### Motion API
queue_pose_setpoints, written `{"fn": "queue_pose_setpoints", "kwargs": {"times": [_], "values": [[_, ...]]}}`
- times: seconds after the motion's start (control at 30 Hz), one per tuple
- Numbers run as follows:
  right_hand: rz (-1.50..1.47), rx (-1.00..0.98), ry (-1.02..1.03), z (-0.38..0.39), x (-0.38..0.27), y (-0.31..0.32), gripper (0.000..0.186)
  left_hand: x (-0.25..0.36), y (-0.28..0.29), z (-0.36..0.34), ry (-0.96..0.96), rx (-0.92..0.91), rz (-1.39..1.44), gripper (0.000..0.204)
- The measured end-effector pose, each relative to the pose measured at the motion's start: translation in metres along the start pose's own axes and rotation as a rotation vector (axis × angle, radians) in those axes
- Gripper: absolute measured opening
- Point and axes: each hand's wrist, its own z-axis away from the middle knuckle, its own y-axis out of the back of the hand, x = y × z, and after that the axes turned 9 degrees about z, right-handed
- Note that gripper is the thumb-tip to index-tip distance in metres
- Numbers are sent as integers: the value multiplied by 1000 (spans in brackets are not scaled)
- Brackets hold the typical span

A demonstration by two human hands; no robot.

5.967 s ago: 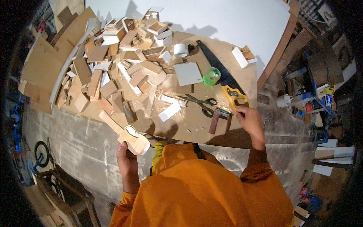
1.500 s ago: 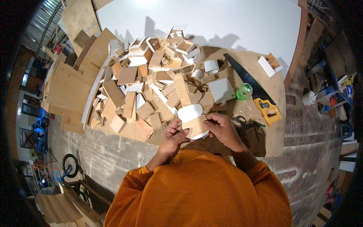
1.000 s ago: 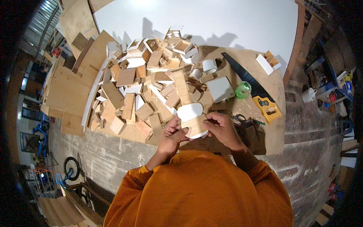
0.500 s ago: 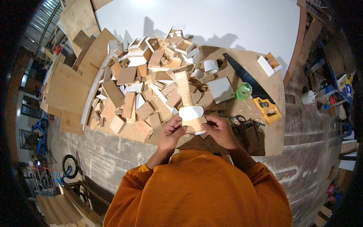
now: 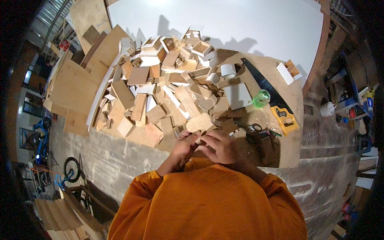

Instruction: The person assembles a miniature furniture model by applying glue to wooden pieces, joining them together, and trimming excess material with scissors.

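A flat wooden piece with rounded ends (image 5: 199,122) is held in front of my chest, at the near edge of the bench. My left hand (image 5: 184,145) pinches its lower left side. My right hand (image 5: 219,146) is curled at its lower right edge, fingers bent toward the left hand; the fingertips partly hide what they grip. Just beyond the rounded piece a long pale wooden strip (image 5: 187,101) slants up to the left; whether it is joined to the piece I cannot tell. A heap of wooden offcuts (image 5: 140,76) lies beyond and to the left.
To the right lie a handsaw with a yellow handle (image 5: 285,121), a green translucent container (image 5: 261,98), a white flat board (image 5: 237,96) and scissors (image 5: 258,127). A small open box (image 5: 289,73) stands farther right. Large plywood sheets (image 5: 74,90) lean at the left.
The rounded piece and strip have turned, so the strip slants left and the white oval face no longer shows. My right hand has moved left, close to my left hand.
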Motion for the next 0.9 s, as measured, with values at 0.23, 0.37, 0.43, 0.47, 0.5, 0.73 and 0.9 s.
{"fn": "queue_pose_setpoints", "kwargs": {"times": [0.23,0.37,0.43,0.47,0.5,0.73,0.9], "values": [[-248,20,-411,1,30,9,24,2,-13,1,-70,12,200,26],[-433,-165,-541,7,34,1,22,1,-10,2,-77,6,181,27],[-468,-198,-584,7,33,1,22,0,-7,2,-65,30,162,28],[-483,-200,-599,8,33,1,22,0,-6,2,-61,29,160,28],[-499,-201,-614,9,34,0,21,0,-6,1,-58,28,158,28],[-513,78,-537,-2,32,0,20,-1,-17,7,-25,103,39,24],[-487,119,-554,-12,32,0,21,-1,-26,11,-24,69,-77,22]]}}
